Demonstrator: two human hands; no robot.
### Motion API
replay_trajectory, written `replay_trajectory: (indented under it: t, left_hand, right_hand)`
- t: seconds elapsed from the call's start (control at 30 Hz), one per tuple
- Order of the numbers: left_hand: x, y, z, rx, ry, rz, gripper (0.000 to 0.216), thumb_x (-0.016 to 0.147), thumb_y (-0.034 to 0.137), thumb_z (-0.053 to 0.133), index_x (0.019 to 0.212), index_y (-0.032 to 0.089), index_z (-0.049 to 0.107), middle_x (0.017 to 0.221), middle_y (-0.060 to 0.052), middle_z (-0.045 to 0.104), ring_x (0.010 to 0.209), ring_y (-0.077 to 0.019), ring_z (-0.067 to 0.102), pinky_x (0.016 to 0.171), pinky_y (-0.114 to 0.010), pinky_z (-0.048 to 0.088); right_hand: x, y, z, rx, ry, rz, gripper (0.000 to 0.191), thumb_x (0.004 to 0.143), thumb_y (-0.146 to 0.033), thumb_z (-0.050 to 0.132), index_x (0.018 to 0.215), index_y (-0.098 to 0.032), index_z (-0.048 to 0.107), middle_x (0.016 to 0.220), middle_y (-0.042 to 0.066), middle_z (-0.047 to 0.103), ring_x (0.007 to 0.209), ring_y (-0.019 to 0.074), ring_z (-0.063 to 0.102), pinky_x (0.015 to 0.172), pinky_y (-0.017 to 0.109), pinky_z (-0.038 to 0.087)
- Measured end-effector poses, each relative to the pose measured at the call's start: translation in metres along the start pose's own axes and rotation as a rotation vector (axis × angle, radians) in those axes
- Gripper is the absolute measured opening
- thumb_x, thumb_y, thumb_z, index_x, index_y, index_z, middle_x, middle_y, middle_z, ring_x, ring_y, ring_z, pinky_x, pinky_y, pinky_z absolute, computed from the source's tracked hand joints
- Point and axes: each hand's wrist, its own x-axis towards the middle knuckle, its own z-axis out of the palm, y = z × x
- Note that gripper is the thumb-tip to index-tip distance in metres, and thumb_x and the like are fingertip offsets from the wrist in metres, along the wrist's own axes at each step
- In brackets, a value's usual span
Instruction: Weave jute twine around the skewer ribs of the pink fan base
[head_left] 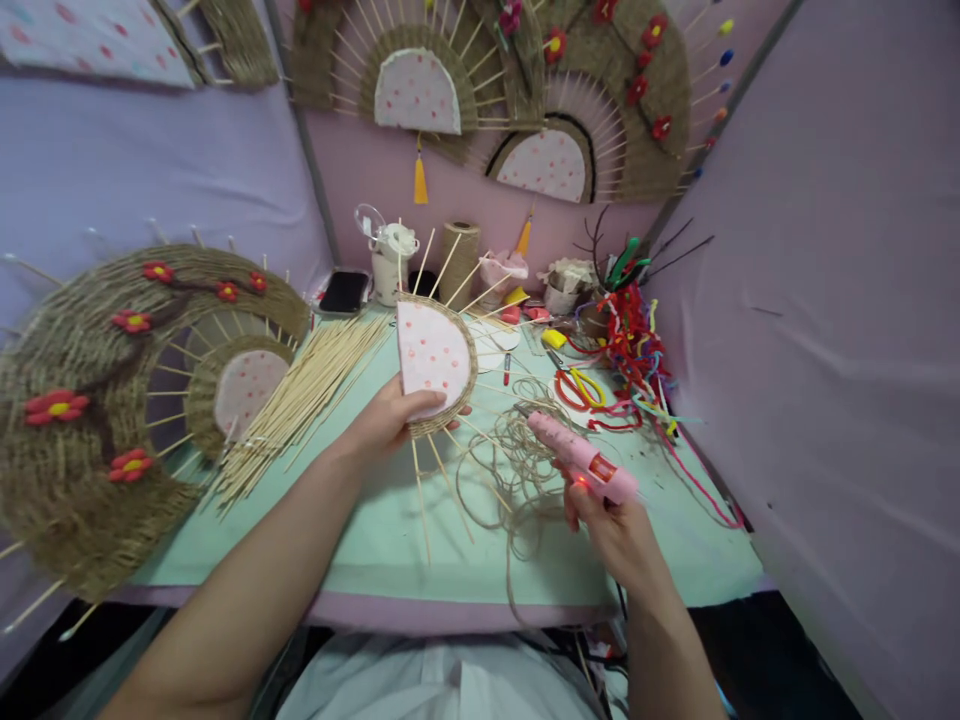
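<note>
In my left hand (394, 412) is a half-round woven fan (433, 358) with a white, pink-spotted centre, a twine-woven rim and thin sticks fanning outward. My thumb lies on its front near the lower edge; the other fingers go behind it. My right hand (604, 515) grips a pink hot glue gun (574, 452), its nozzle pointing left toward the fan's sticks. A small red light glows on the glue gun near my thumb. Loose twine (525, 465) lies tangled on the table between the fan and the glue gun, partly under the sticks.
Thin wooden sticks (315, 400) lie piled to the left, beside a large woven fan (97, 400) with red flowers. Scissors (581, 388) and colourful yarn (637, 345) are at the right. A twine spool (459, 260), cups and a phone (345, 292) line the back. Finished fans hang behind.
</note>
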Motion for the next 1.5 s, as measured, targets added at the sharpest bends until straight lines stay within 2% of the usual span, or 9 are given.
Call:
replay_trajectory:
  t: [0.07, 0.2, 0.37, 0.47, 0.57, 0.7, 0.87, 1.5]
  left_hand:
    - [0.000, -0.001, 0.000, 0.004, 0.012, 0.017, 0.045, 0.070, 0.022, 0.069, 0.111, 0.013, 0.055, 0.105, -0.015, 0.069, 0.089, -0.0304, 0.069, 0.068, -0.036, 0.057]
    - [0.000, -0.001, -0.001, -0.010, 0.030, 0.023, 0.045, 0.069, 0.021, 0.069, 0.111, 0.013, 0.055, 0.104, -0.014, 0.069, 0.086, -0.0288, 0.070, 0.066, -0.034, 0.056]
    - [0.000, -0.002, 0.001, -0.012, 0.061, -0.001, 0.051, 0.066, 0.023, 0.070, 0.114, 0.014, 0.057, 0.108, -0.015, 0.069, 0.093, -0.0317, 0.067, 0.071, -0.039, 0.055]
    - [0.001, -0.003, 0.002, -0.015, 0.088, 0.016, 0.049, 0.063, 0.023, 0.072, 0.109, 0.013, 0.059, 0.108, -0.015, 0.070, 0.102, -0.0333, 0.064, 0.081, -0.042, 0.053]
    - [0.002, -0.004, 0.001, -0.038, 0.104, 0.029, 0.051, 0.061, 0.021, 0.074, 0.108, 0.012, 0.060, 0.109, -0.015, 0.070, 0.109, -0.0339, 0.060, 0.092, -0.044, 0.048]
    - [0.002, -0.005, 0.001, -0.065, 0.099, 0.015, 0.051, 0.060, 0.020, 0.075, 0.109, 0.013, 0.060, 0.116, -0.015, 0.067, 0.114, -0.0341, 0.058, 0.098, -0.045, 0.045]
    - [0.001, -0.004, 0.003, -0.069, 0.101, 0.018, 0.051, 0.060, 0.019, 0.075, 0.108, 0.013, 0.060, 0.124, -0.016, 0.063, 0.118, -0.0344, 0.055, 0.099, -0.044, 0.044]
    - [0.002, -0.007, -0.001, -0.066, 0.098, 0.018, 0.049, 0.060, 0.020, 0.077, 0.106, 0.015, 0.062, 0.122, -0.013, 0.065, 0.115, -0.0327, 0.058, 0.099, -0.043, 0.045]
  right_hand:
    - [0.000, 0.000, 0.003, -0.038, 0.035, -0.024, 0.024, 0.089, -0.045, 0.049, 0.086, -0.021, 0.054, 0.066, 0.000, 0.050, 0.059, 0.0157, 0.049, 0.057, 0.029, 0.043]
    - [0.000, -0.002, 0.007, -0.101, 0.057, -0.049, 0.023, 0.089, -0.041, 0.050, 0.099, -0.021, 0.053, 0.084, 0.003, 0.055, 0.065, 0.0159, 0.052, 0.060, 0.029, 0.043]
    - [0.000, -0.004, 0.012, -0.121, 0.077, -0.039, 0.025, 0.088, -0.043, 0.050, 0.099, -0.021, 0.055, 0.077, 0.002, 0.056, 0.067, 0.0177, 0.054, 0.057, 0.028, 0.042]
    - [0.000, -0.003, 0.013, -0.130, 0.097, -0.033, 0.026, 0.087, -0.043, 0.051, 0.099, -0.022, 0.056, 0.076, 0.002, 0.056, 0.068, 0.0186, 0.055, 0.056, 0.028, 0.042]
    - [0.000, -0.002, 0.013, -0.144, 0.101, -0.033, 0.024, 0.087, -0.042, 0.051, 0.099, -0.021, 0.056, 0.078, 0.003, 0.057, 0.069, 0.0187, 0.055, 0.056, 0.028, 0.042]
    - [-0.001, 0.000, 0.013, -0.149, 0.100, -0.028, 0.025, 0.087, -0.042, 0.052, 0.100, -0.021, 0.055, 0.083, 0.004, 0.058, 0.069, 0.0183, 0.055, 0.057, 0.028, 0.042]
    - [-0.002, 0.003, 0.013, -0.144, 0.078, -0.020, 0.025, 0.088, -0.041, 0.050, 0.099, -0.020, 0.053, 0.086, 0.004, 0.055, 0.070, 0.0176, 0.054, 0.059, 0.029, 0.042]
    - [-0.002, 0.005, 0.013, -0.127, 0.058, -0.003, 0.024, 0.089, -0.043, 0.048, 0.100, -0.021, 0.049, 0.085, 0.004, 0.053, 0.068, 0.0172, 0.052, 0.057, 0.028, 0.041]
